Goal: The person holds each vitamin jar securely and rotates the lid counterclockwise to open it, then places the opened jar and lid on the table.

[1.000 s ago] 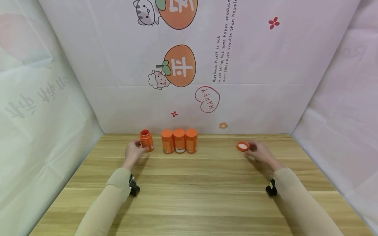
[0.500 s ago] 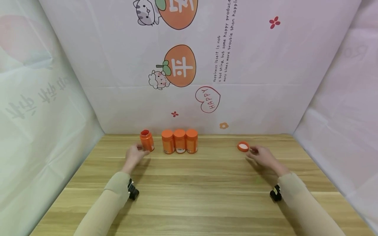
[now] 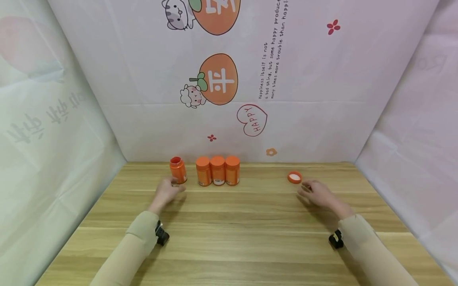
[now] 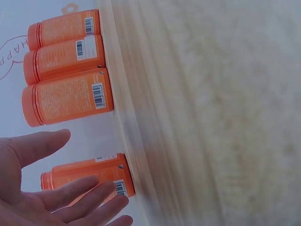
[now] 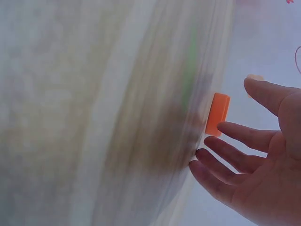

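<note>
An uncapped orange bottle [image 3: 178, 171] stands upright at the back left of the wooden table, its red inside showing at the mouth. My left hand [image 3: 167, 192] hovers just in front of it, thumb and fingers apart and holding nothing; in the left wrist view the fingers [image 4: 89, 202] cover part of that bottle. Over on the right, an orange lid [image 3: 294, 177] lies with its white inner side up. Close to the lid's near right side is my right hand [image 3: 316, 193], its fingers [image 5: 249, 136] spread and nothing in them.
Three capped orange bottles [image 3: 218, 171] stand side by side right of the uncapped one. Behind the wooden table [image 3: 236, 234] rises a white printed backdrop [image 3: 304, 119], with white sheets [image 3: 404, 135] along both sides.
Both hands have drawn back slightly toward the near side. The left hand has come away from the uncapped bottle, and the right hand from the lid, which both stay in place.
</note>
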`<state>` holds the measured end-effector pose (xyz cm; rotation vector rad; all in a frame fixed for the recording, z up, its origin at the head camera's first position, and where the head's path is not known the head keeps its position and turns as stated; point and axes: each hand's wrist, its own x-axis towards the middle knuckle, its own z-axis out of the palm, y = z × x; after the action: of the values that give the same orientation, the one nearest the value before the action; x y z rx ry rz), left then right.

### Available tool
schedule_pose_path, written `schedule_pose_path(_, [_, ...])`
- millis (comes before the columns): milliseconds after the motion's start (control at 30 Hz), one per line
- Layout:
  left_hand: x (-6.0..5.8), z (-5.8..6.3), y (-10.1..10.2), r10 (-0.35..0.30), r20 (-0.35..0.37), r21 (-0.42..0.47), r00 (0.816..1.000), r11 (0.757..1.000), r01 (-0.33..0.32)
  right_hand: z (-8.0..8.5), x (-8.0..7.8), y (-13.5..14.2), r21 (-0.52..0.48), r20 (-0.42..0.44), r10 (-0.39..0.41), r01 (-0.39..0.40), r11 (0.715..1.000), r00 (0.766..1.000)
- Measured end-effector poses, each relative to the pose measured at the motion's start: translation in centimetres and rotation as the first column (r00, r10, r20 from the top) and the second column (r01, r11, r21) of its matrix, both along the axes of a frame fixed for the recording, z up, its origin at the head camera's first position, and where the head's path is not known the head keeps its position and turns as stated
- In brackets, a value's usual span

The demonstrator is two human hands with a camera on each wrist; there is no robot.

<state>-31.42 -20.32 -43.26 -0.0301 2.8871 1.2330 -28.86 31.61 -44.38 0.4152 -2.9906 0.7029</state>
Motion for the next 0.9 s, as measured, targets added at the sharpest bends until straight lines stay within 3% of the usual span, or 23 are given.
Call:
schedule_pose_path(500, [0.7,0.1,1.5,-0.056,-0.012,-0.034,0.998,0.998,0.055,0.0,1.3,-2.1,0.007,-0.037,0.03,-0.029,1.0,0.999])
schedule_pose_path(900, [0.6,0.1,2.7,-0.104,0.029,-0.004,0.994,0.995,0.104,0.4,1.7,-3.8,-0.003,-0.039,0.057,-0.057,0.998,0.998])
